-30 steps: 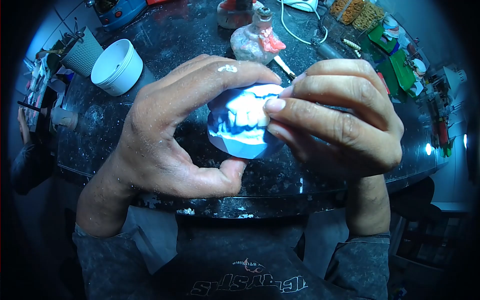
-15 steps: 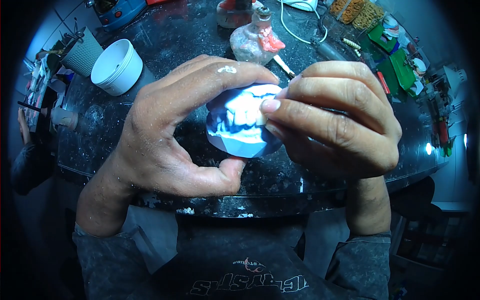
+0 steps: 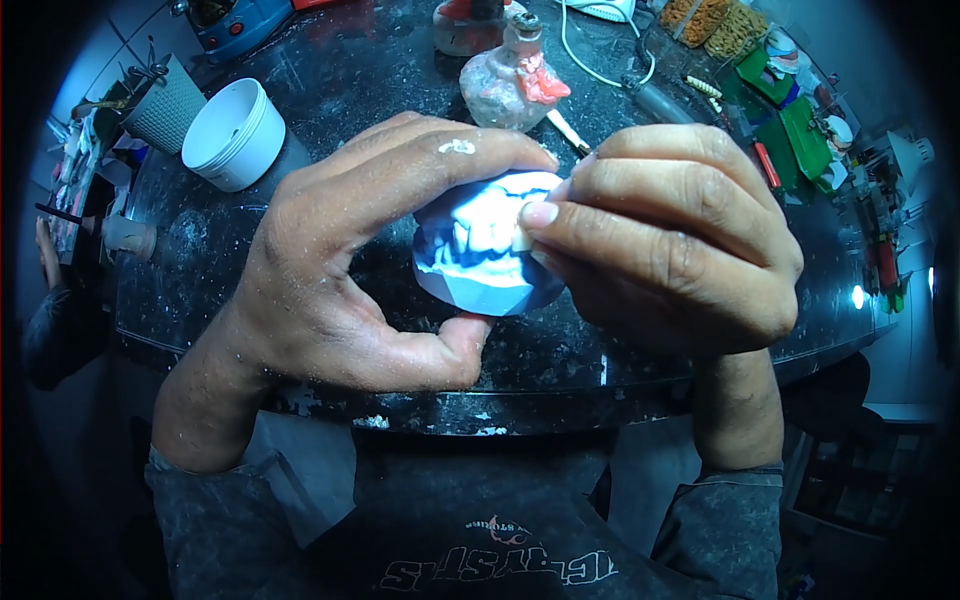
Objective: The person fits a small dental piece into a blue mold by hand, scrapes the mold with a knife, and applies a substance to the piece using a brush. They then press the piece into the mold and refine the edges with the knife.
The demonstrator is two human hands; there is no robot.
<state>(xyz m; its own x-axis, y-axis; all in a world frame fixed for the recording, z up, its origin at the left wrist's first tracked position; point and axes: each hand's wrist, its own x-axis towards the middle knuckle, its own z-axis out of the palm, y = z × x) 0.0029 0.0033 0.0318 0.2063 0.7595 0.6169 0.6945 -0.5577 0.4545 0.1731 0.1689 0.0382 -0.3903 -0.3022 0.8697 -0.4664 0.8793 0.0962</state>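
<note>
A plaster dental cast [image 3: 478,280] with a row of teeth, brightly lit and partly washed out, is held above the dark bench. Around its left side curls my left hand [image 3: 315,265], fingers over the top and thumb under the base. My right hand [image 3: 685,235] is closed in a pinch at the cast's right side, its fingertips touching the teeth. A slightly yellowish tooth shows just below those fingertips. Whether a small piece is pinched there is hidden by the fingers. White residue marks my left index finger.
A white tub [image 3: 235,140] and a grey tool holder [image 3: 168,108] stand at the left. Behind the cast are a stained glass burner [image 3: 510,85] and a brush-like tool [image 3: 568,130]. Green trays [image 3: 790,135] lie at the right. Another person's hand [image 3: 47,255] shows at far left.
Almost nothing differs. My right fingers have shifted very slightly at the teeth, while my left hand keeps the cast in the same place.
</note>
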